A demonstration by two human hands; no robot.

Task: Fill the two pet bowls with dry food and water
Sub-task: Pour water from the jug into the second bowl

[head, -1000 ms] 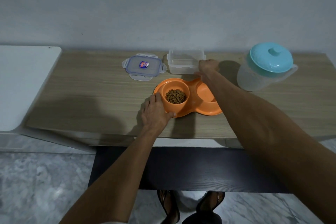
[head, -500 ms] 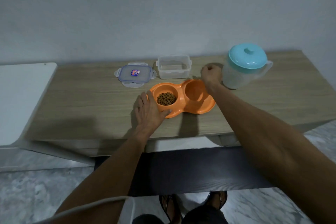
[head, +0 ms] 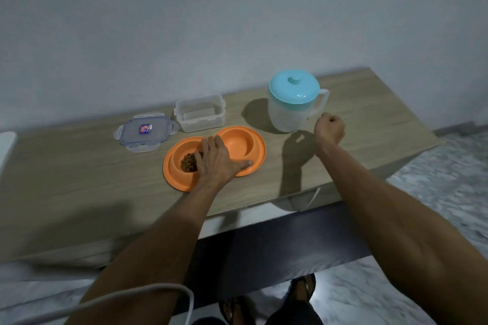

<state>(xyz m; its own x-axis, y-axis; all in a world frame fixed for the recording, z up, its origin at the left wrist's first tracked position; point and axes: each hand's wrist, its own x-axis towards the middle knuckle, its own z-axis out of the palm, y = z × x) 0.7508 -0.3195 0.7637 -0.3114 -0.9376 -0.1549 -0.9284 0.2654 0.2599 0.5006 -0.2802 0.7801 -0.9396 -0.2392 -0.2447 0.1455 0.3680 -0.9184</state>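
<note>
Left hand [head: 216, 158]: flat, fingers straight and spread, laid across the middle of the orange double bowl [head: 171, 171]; thumb stretched out to the near rim at 4 o'clock; gripping nothing.
Right hand [head: 330, 128]: fingers curled into a loose fist, holding nothing; above the table [head: 79, 166], at 2 o'clock from the double bowl.
Double bowl: flat on the table, near its front edge, long axis running from 8 o'clock to 2 o'clock.
Dry food [head: 188, 162]: brown kibble heaped in the left bowl, partly hidden by the left hand.
Right bowl [head: 241, 141]: bare orange inside; whether it is wet or dry, cannot tell.
Water jug [head: 287, 113]: upright, translucent, teal lid [head: 293, 86] on; at 1 o'clock from the double bowl, apart from it; handle [head: 323, 103] turned towards the right hand, just beside it, not touching.
Clear container [head: 200, 113]: open, at 12 o'clock, just behind the double bowl.
Container lid [head: 144, 130]: flat on the table at 10 o'clock, beside the clear container.
</note>
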